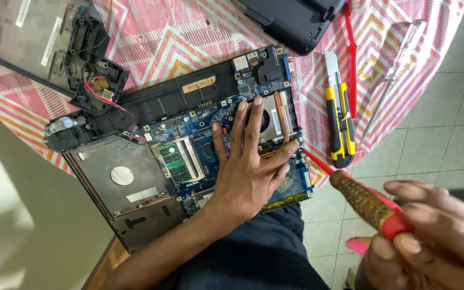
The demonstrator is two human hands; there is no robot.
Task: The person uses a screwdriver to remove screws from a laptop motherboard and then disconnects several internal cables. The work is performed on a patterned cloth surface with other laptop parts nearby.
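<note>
An opened laptop base [157, 102] lies on a table with a pink patterned cloth [157, 37]. Its blue motherboard [186, 126] is exposed, with a green memory module [172, 159] and copper heat pipes [281, 115]. My left hand [248, 166] lies flat on the motherboard, fingers spread, over the fan area. My right hand [430, 231] is off the table's edge at lower right, gripping a screwdriver [369, 204] by its red and worn yellow handle. The screwdriver's shaft points toward the board's right edge.
A yellow and black utility knife [339, 123], a red toothbrush [352, 59] and a clear-handled screwdriver [401, 59] lie on the cloth to the right. A dark laptop part [296, 21] sits at the top, a detached panel [22, 37] at top left. Tiled floor [447, 107] lies beyond the table.
</note>
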